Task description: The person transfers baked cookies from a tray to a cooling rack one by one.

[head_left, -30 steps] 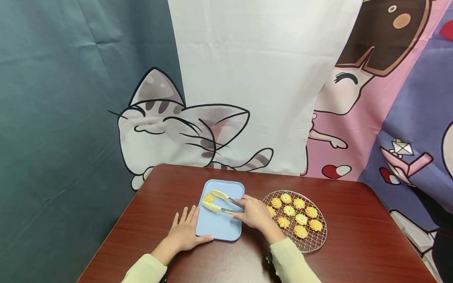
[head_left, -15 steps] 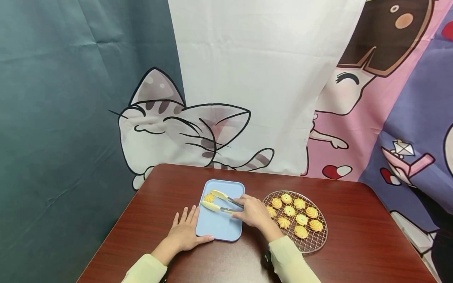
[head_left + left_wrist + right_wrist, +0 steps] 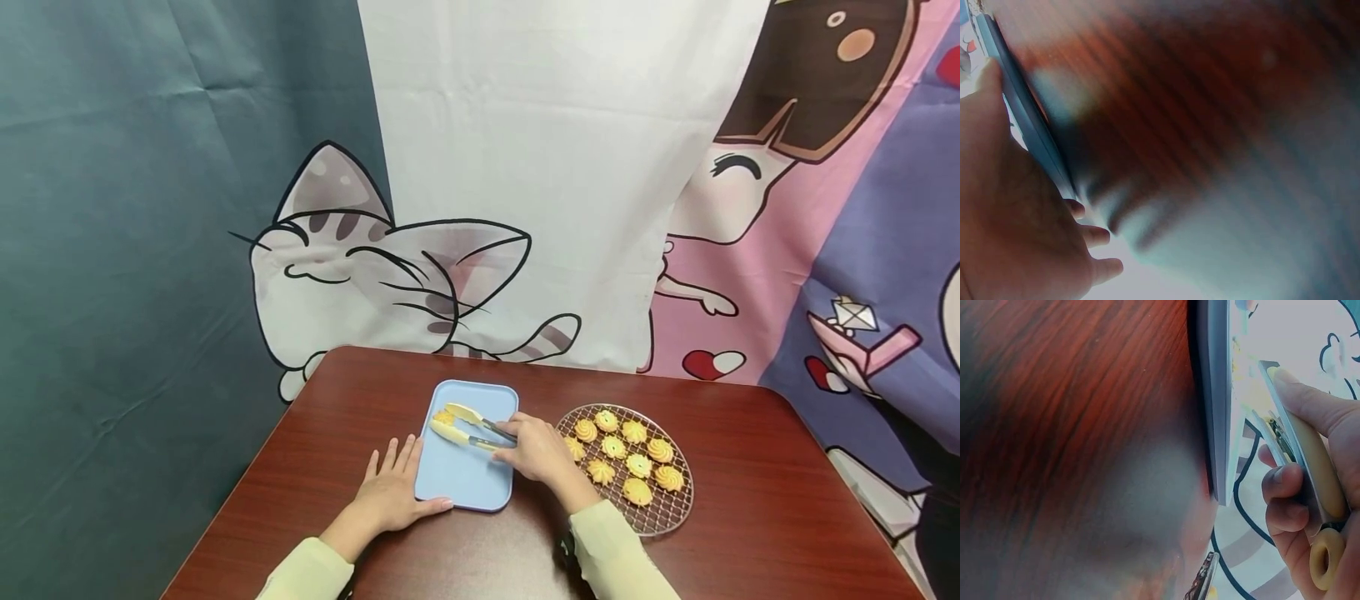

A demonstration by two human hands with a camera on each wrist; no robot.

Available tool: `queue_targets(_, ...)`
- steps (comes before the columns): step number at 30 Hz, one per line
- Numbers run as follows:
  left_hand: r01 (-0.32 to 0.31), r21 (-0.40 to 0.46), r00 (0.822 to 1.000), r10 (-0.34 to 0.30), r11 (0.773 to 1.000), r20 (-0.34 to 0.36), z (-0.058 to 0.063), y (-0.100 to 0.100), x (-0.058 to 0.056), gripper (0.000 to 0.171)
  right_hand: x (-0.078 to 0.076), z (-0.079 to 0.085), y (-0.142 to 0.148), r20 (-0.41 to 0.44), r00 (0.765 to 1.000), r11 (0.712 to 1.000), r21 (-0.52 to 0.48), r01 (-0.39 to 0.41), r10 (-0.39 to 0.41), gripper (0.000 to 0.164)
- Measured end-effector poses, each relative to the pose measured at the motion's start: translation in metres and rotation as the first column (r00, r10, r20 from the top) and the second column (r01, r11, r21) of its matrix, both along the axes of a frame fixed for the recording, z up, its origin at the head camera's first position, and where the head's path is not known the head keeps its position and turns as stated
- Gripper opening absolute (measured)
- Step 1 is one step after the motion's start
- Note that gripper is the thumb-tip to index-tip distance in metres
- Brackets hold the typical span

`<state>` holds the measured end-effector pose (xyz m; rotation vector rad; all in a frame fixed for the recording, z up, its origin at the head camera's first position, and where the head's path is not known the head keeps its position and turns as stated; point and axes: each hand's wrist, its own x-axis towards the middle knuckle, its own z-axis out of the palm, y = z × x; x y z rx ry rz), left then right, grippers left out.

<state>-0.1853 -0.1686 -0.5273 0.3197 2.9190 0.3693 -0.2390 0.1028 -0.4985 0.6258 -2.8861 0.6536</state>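
Note:
A light blue tray [image 3: 463,482] lies on the table, also seen edge-on in the right wrist view. My right hand [image 3: 542,450] grips a pair of tongs [image 3: 452,432] with pale yellow tips over it. In the right wrist view, thumb and fingers hold the yellow-backed metal arms of the tongs [image 3: 1317,464]. A swirled golden cookie [image 3: 443,416] sits in the tray's far left corner, between the tong tips and partly hidden by them. My left hand [image 3: 393,493] rests with fingers spread along the tray's left edge, its thumb at the near edge.
Right of the tray stands a round wire rack [image 3: 654,518] bearing several piped cookies [image 3: 639,465]. My right forearm covers part of its left side. The dark red wooden table [image 3: 757,483] ends at a printed cloth backdrop [image 3: 570,208].
The tongs have narrowed, their near tip moving toward the cookie, which is now more covered. My left hand, the tray and the rack stay put.

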Motion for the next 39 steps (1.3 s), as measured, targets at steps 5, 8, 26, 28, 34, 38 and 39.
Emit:
queue_targets(5, 0.004, -0.007, 1.000, -0.004, 1.000, 0.000, 0.000, 0.000, -0.001, 0.123, 0.001, 0.001, 0.000, 0.006, 1.000, 1.000, -0.003, 0.003, -0.003, 0.052)
queue_targets(8, 0.003, -0.002, 1.000, -0.003, 1.000, 0.002, 0.000, 0.000, 0.000, 0.123, 0.002, 0.001, -0.001, 0.007, 1.000, 1.000, -0.003, 0.005, -0.005, 0.052)
queue_targets(26, -0.003, 0.002, 1.000, 0.003, 1.000, 0.002, 0.002, 0.001, 0.001, 0.122, 0.009, 0.004, 0.004, -0.040, 0.999, 1.000, -0.017, -0.001, 0.000, 0.052)
queue_targets(28, -0.003, 0.004, 1.000, 0.003, 1.000, 0.001, 0.002, 0.001, 0.001, 0.122, 0.009, 0.005, 0.004, -0.044, 0.999, 1.000, -0.016, -0.002, 0.001, 0.053)
queue_targets(34, -0.004, 0.008, 1.000, 0.004, 1.000, 0.004, 0.001, 0.000, 0.002, 0.122, 0.011, 0.007, 0.006, -0.043, 0.999, 1.000, -0.014, 0.005, -0.006, 0.054)
queue_targets(38, -0.004, 0.006, 1.000, 0.004, 1.000, 0.003, 0.000, 0.000, 0.001, 0.122, 0.013, 0.008, 0.007, -0.050, 0.999, 1.000, -0.007, 0.012, -0.013, 0.054)
queue_targets(39, -0.003, 0.007, 1.000, 0.003, 1.000, 0.002, 0.000, 0.000, 0.001, 0.122, 0.014, 0.009, 0.007, -0.054, 0.998, 1.000, -0.005, 0.014, -0.015, 0.054)
